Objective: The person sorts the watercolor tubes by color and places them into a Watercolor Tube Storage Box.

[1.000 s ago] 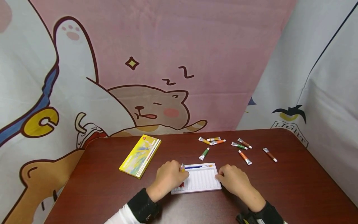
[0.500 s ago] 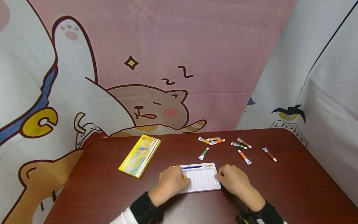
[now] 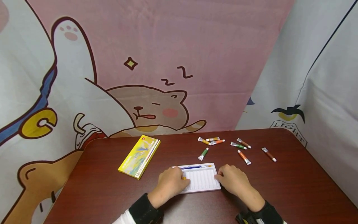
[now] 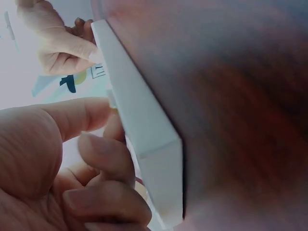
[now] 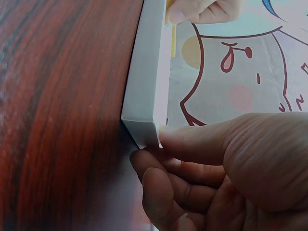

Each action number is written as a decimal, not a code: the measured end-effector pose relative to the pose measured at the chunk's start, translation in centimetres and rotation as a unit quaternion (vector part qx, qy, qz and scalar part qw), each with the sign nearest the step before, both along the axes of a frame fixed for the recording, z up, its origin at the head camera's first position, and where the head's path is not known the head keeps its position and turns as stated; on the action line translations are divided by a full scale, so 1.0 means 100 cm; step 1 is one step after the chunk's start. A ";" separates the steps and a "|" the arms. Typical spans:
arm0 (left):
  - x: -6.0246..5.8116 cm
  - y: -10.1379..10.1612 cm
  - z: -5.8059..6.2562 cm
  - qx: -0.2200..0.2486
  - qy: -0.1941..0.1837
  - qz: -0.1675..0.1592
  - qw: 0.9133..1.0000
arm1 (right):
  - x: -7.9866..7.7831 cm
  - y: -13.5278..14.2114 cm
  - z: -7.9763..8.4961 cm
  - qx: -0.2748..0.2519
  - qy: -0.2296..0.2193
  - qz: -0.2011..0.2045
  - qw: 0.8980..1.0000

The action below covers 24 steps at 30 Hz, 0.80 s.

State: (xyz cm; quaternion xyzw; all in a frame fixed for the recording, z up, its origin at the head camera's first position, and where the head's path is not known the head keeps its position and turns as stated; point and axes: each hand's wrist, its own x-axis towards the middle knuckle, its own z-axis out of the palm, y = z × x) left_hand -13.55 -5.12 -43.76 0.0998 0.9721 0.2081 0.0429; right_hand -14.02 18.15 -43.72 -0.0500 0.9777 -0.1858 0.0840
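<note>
A white slotted plastic tray (image 3: 202, 179) lies on the table, with a blue-handled paintbrush (image 3: 195, 167) along its far side. My left hand (image 3: 171, 182) is over the tray's left end, pinching a small paint tube. Only a bit of yellow on the tube (image 3: 184, 178) shows past the fingers. In the left wrist view the thumb and index finger meet at the tray's top edge, the other fingers curled beside its wall. My right hand (image 3: 233, 179) grips the tray's right edge, thumb on the rim (image 5: 166, 137) and fingers against the outer side. The tray's left slots are hidden.
A yellow paint box (image 3: 139, 156) lies to the left of the tray. Behind it are yellow and orange tubes (image 3: 217, 142) and a green tube (image 3: 203, 154). Farther right lie another green tube (image 3: 238, 145), an orange one (image 3: 244, 157) and brown ones (image 3: 269, 154).
My left hand has lowered the tube from a raised, upright position down into the tray's left part, covering the red tubes seen there before. The right hand has stayed at the tray's edge.
</note>
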 end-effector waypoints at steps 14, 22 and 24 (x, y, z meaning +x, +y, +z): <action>0.006 -0.011 -0.002 0.058 -0.023 -0.016 0.998 | 0.001 0.001 -0.001 -0.012 0.013 0.007 1.000; 0.002 -0.014 -0.006 0.072 -0.027 -0.014 0.997 | 0.001 0.002 -0.002 -0.015 0.012 0.007 1.000; 0.002 -0.015 -0.005 0.075 -0.028 -0.014 0.997 | 0.000 0.002 -0.002 -0.015 0.012 0.008 1.000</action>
